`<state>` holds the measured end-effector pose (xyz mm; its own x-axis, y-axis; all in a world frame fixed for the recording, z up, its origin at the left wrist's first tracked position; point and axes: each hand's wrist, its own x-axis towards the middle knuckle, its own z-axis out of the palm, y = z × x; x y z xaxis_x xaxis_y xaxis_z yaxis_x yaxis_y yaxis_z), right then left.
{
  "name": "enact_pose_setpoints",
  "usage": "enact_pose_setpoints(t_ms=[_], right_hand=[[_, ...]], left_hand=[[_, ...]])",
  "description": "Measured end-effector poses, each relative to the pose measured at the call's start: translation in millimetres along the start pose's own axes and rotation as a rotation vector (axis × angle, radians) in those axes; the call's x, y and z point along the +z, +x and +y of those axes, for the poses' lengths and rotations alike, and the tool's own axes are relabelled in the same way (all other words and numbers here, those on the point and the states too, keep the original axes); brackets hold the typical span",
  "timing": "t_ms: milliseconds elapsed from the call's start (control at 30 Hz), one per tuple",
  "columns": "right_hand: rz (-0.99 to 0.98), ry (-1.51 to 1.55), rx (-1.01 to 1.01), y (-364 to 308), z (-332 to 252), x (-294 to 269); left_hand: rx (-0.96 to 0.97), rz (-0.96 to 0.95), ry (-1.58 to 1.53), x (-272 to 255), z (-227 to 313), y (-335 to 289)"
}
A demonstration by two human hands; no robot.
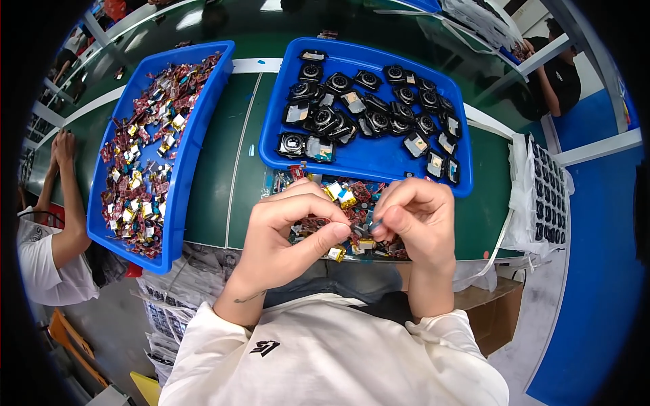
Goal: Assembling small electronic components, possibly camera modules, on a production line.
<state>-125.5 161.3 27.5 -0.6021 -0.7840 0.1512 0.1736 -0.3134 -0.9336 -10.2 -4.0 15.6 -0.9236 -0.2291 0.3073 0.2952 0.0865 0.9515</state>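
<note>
My left hand (288, 227) is closed in a pinch, thumb against forefinger; whatever sits between those tips is too small to make out. Facing it, my right hand (421, 220) also pinches, and a small dark bluish bit shows at its fingertips, its kind unclear. The two hands are a short gap apart. Beneath them lies a heap of small red circuit boards with silver and yellow battery cells (347, 198), partly hidden by my fingers. Just beyond stands a blue tray (365, 152) holding several black watch-like housings (323, 119), some showing a round back, others a pale inner face.
At left, a long blue bin (184, 196) holds many more red boards and cells. The green table (233, 128) carries both. Stacked trays of black parts (548, 193) stand at right. Another person's hands (63, 149) rest at the far left; someone sits at upper right.
</note>
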Motion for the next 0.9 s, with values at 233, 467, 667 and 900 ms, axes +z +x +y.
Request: enact_pose_setpoints(t_ms=[233, 467, 667, 900], right_hand=[[-0.084, -1.054, -0.255, 17.2, -18.9, -11.7], [-0.374, -1.379, -0.354, 57.1, -29.9, -1.1], [-0.304, -1.366, -0.515, 110.3, 0.0, -13.3], [0.003, -1.228, -0.308, 98.7, -0.9, -34.9]], left_hand=[[-0.035, 0.236, -0.204, -15.9, -9.0, -5.5], [-0.066, 0.280, -0.303, -19.4, -7.8, -12.2], [-0.077, 0.282, -0.289, -19.9, -8.5, -13.8], [-0.077, 0.292, -0.251, -21.1, -7.3, -17.8]])
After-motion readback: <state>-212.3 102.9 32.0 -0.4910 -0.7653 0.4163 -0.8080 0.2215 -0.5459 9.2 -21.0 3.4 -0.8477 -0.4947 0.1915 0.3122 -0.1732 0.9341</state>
